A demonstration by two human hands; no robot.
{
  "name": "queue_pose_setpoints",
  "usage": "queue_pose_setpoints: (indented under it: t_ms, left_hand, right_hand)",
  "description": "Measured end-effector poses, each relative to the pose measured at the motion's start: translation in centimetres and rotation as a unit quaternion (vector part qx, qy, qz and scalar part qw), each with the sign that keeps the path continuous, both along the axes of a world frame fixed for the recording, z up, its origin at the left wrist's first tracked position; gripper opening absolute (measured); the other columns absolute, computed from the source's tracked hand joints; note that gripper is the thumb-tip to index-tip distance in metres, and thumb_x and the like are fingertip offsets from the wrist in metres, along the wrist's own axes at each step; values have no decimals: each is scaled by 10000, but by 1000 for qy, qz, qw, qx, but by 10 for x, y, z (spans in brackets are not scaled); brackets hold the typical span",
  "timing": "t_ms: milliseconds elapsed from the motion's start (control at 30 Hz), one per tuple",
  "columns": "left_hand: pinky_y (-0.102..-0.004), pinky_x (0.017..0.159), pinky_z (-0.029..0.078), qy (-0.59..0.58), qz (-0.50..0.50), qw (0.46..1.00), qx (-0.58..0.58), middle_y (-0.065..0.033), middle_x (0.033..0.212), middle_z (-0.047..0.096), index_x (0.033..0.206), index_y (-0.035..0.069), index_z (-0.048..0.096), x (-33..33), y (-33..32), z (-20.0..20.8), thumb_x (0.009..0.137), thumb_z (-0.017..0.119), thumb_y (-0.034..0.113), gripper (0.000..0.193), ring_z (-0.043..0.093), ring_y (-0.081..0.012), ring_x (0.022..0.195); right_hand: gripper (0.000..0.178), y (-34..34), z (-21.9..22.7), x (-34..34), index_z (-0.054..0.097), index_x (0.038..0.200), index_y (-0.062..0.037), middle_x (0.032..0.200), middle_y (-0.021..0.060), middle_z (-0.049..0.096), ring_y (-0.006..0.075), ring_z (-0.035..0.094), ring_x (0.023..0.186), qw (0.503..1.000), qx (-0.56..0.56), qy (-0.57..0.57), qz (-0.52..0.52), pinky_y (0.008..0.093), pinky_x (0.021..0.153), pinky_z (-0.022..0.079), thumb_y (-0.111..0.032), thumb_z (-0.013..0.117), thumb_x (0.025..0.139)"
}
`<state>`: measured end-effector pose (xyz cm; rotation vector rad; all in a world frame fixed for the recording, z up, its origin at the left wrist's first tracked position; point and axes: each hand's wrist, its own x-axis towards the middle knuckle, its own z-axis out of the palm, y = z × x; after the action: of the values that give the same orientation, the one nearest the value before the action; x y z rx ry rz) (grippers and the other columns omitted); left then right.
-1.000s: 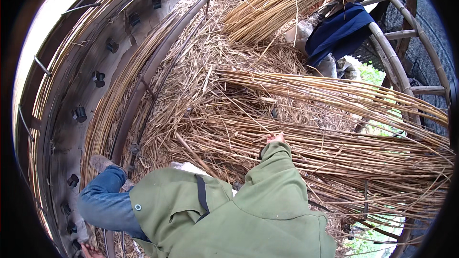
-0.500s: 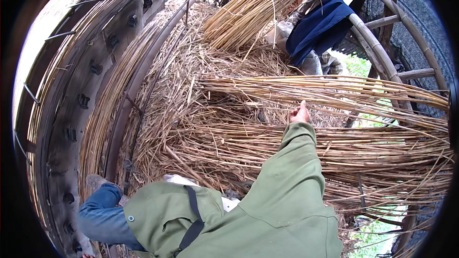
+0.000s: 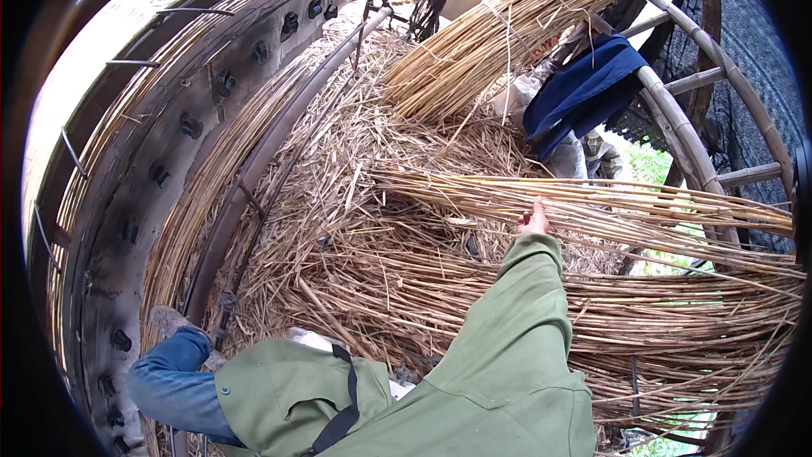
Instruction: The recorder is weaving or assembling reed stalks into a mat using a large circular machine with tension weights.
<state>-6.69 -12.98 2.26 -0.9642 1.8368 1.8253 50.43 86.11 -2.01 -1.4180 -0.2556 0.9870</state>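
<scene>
My right hand [image 3: 534, 221], at the end of an outstretched green sleeve, is at the lower edge of a loose bundle of long tan reed stalks [image 3: 626, 193]. The thumb side points upward against the stalks and the fingers look curled round some of them, partly hidden. This bundle runs from the middle of the view to the right rim. Below my forearm lies a wider layer of brownish stalks [image 3: 660, 309], spread the same way. My left hand is out of view.
A thick tied reed bundle [image 3: 482, 42] slants across the top, beside a dark blue cloth [image 3: 584, 89] and a bamboo ladder [image 3: 685, 148]. Dry straw [image 3: 330, 161] covers the ground. A curved metal beam with dark knobs [image 3: 144, 195] and a pipe [image 3: 228, 186] line the left.
The view has shifted, so the surroundings sit lower and farther right. My right hand stays at the upper loose bundle, which looks narrower around the hand now.
</scene>
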Motion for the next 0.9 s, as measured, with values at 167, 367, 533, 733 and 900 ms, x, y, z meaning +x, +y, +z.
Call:
queue_pose_setpoints:
  t_ms: [167, 367, 533, 733, 900]
  left_hand:
    - [-264, 609, 452, 6, 12, 1000, -6, -26, 747, 559, 948, 73, 557, 13, 15, -3, 804, 603, 265, 245, 525, -133, 662]
    - [-254, 638, 447, 14, 17, 1000, -3, -17, 753, 552, 916, 83, 557, 26, 29, -15, 806, 604, 270, 222, 516, -128, 676]
    - [-245, 662, 443, 56, 58, 997, 8, -10, 759, 547, 890, 92, 557, 34, 5, -12, 807, 604, 274, 206, 508, -124, 687]
    - [-285, 537, 401, 121, 213, 962, 124, -3, 655, 509, 781, 110, 529, 28, 41, -40, 825, 566, 210, 115, 474, -147, 583]
    - [-298, 452, 452, 160, 227, 958, 66, -41, 686, 566, 853, 96, 534, 38, 68, -30, 835, 539, 153, 60, 544, -154, 560]
  right_hand:
    - [447, 1, -2, -11, 491, 879, -168, 657, -16, 480, 107, 426, 466, 998, 23, -49, -14, 265, 386, 344, -351, 808, 624]
    - [268, 7, -2, -38, 536, 828, -169, 642, -56, 481, 74, 403, 474, 977, 47, -32, 207, 226, 428, 325, -245, 762, 706]
    - [472, -10, -20, -146, 492, 1154, -48, 741, -14, 540, 57, 467, 585, 902, 216, -132, 350, 195, 511, 359, 30, 636, 711]
    - [360, -66, 10, -177, 583, 1040, -66, 1064, 117, 594, 231, 607, 913, 820, 50, 44, 568, 355, 711, 501, -338, 514, 814]
    - [339, -118, 45, -228, 589, 1026, -64, 1031, 120, 595, 243, 603, 884, 760, 105, -370, 524, 367, 698, 495, -315, 535, 804]
